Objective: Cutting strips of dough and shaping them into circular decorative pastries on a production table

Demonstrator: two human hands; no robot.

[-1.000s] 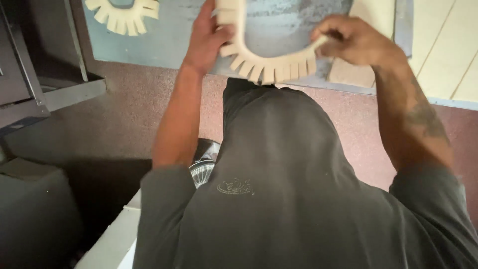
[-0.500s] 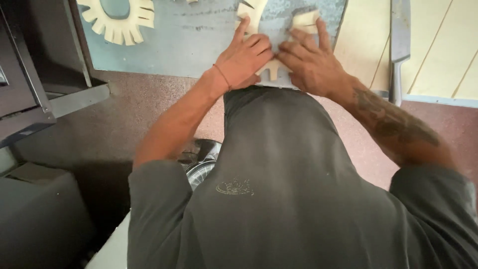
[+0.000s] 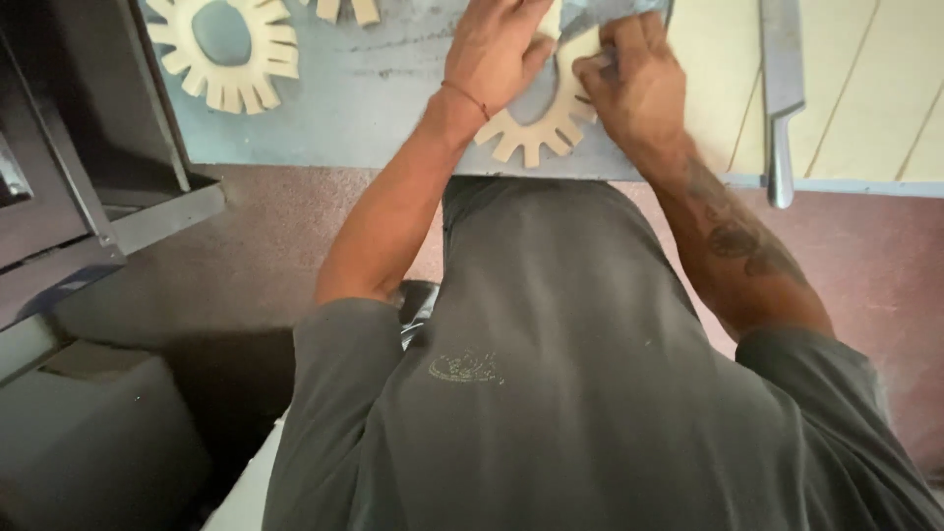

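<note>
A pale fringed dough strip (image 3: 536, 133), curled into a ring, lies on the grey-blue table (image 3: 374, 108) near its front edge. My left hand (image 3: 497, 49) presses on the ring's upper left side, fingers over the dough. My right hand (image 3: 634, 79) pinches the strip's end on the right side, fingers curled around it. The two hands almost touch where the strip's ends meet. The join itself is hidden under my fingers.
A finished fringed dough ring (image 3: 231, 49) lies at the table's far left, and part of another (image 3: 349, 10) at the top edge. A long knife (image 3: 782, 88) rests beside a cream dough sheet (image 3: 865, 88) on the right. Dark metal shelving (image 3: 69, 177) stands left.
My hands, spread apart on the curved strip a second ago, have come together and closed it into a ring. The ring now lies nearer the table's front edge.
</note>
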